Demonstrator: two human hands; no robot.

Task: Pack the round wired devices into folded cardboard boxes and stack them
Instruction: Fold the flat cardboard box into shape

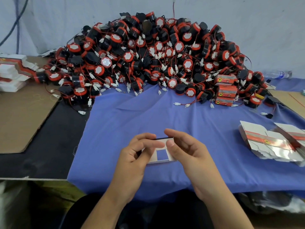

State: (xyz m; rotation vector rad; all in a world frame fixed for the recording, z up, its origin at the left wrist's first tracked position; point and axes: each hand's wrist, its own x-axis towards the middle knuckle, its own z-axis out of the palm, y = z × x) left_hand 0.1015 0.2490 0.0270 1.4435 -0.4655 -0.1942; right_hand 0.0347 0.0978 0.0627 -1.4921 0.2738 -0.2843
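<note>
Both my hands hold a small white cardboard box (160, 152) above the blue cloth (165, 116) near the table's front edge. My left hand (137, 152) grips its left side, fingers curled over the top. My right hand (183, 146) pinches its right side, thumb on the near face. The box is open through, and blue cloth shows inside it. A big heap of round black-and-red wired devices (148, 60) fills the back of the table. Three red packed boxes (226, 90) stand stacked at the heap's right foot.
Flat unfolded box blanks lie in a pile (270, 142) on the right and in another pile (13, 71) at far left. A brown cardboard sheet (21, 116) covers the left side. A plastic bottle (277, 74) lies at back right. Loose wires trail onto the cloth.
</note>
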